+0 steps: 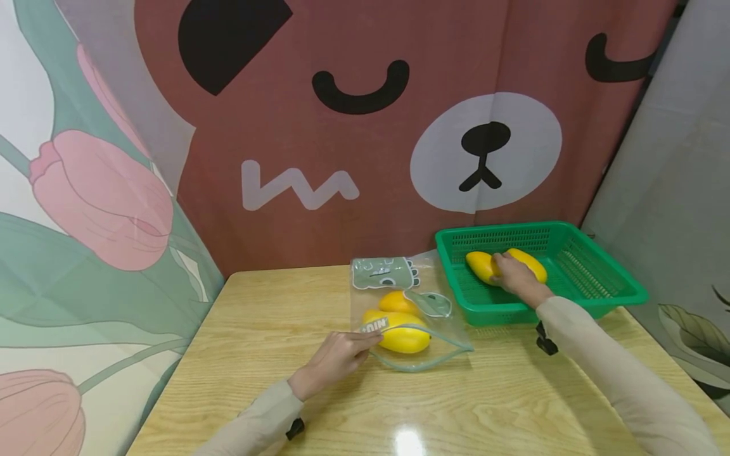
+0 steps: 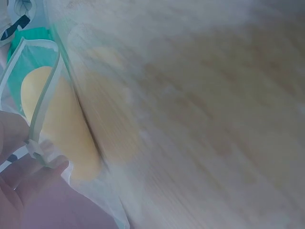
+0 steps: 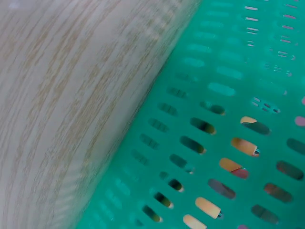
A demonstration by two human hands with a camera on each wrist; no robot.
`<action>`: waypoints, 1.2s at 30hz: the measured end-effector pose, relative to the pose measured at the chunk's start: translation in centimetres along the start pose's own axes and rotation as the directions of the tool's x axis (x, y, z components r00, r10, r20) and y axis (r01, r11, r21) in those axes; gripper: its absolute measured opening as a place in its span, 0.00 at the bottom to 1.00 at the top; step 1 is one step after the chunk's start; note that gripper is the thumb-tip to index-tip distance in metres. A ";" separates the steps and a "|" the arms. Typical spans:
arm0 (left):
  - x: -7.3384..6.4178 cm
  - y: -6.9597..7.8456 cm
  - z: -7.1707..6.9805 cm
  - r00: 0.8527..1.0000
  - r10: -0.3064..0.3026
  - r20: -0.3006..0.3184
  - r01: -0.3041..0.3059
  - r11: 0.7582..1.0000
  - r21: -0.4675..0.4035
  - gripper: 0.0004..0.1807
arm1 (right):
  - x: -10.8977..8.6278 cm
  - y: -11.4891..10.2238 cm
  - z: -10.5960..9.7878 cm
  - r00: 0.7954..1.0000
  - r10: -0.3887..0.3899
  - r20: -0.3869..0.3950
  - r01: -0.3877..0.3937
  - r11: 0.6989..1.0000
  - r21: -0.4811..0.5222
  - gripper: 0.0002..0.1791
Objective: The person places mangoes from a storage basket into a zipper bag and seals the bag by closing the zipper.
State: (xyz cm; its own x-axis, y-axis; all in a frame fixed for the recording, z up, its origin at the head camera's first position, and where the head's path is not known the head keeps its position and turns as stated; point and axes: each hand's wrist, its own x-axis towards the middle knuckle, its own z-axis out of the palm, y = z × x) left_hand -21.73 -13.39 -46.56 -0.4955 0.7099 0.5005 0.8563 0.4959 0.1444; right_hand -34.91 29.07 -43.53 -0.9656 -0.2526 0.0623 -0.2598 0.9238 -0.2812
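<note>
A clear zip bag (image 1: 450, 342) with green cartoon prints lies on the table, its mouth spread toward me. Two yellow mangoes (image 1: 405, 340) are inside it. My left hand (image 1: 336, 358) pinches the left edge of the bag's mouth; in the left wrist view thumb and fingers (image 2: 12, 136) grip the zip strip beside a mango (image 2: 66, 124). Over in the green basket (image 1: 604, 304), my right hand (image 1: 518, 277) grips a yellow mango between two others (image 1: 480, 266). The basket's slotted wall (image 3: 214, 119) hides most of that hand in the right wrist view.
The wooden table (image 1: 274, 316) meets a curtain (image 1: 376, 221) with a bear print at its back edge. The basket stands at the table's right side, its left wall close to the bag. A flower-print curtain (image 1: 97, 202) hangs on the left.
</note>
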 end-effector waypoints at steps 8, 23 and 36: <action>-0.1 0.0 -0.1 1.000 -0.002 -0.001 0.002 1.000 -0.012 0.23 | 0.0 0.1 0.1 1.000 0.002 0.026 -0.001 1.000 -0.014 0.21; -0.1 0.1 -0.1 1.000 -0.016 0.006 0.016 1.000 0.003 0.23 | 0.1 0.2 0.5 1.000 -0.007 0.021 0.007 1.000 0.008 0.28; 0.1 0.2 -0.2 1.000 -0.012 0.008 0.012 1.000 -0.009 0.23 | 0.2 0.4 0.5 0.999 -0.010 0.034 0.009 1.000 0.028 0.26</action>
State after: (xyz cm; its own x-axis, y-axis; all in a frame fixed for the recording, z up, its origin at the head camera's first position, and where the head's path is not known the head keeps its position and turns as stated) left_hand -21.56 -13.33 -46.36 -0.5069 0.7081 0.4916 0.8515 0.5000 0.1578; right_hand -35.18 29.23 -44.11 -0.9620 -0.2712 0.0328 -0.2679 0.9130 -0.3075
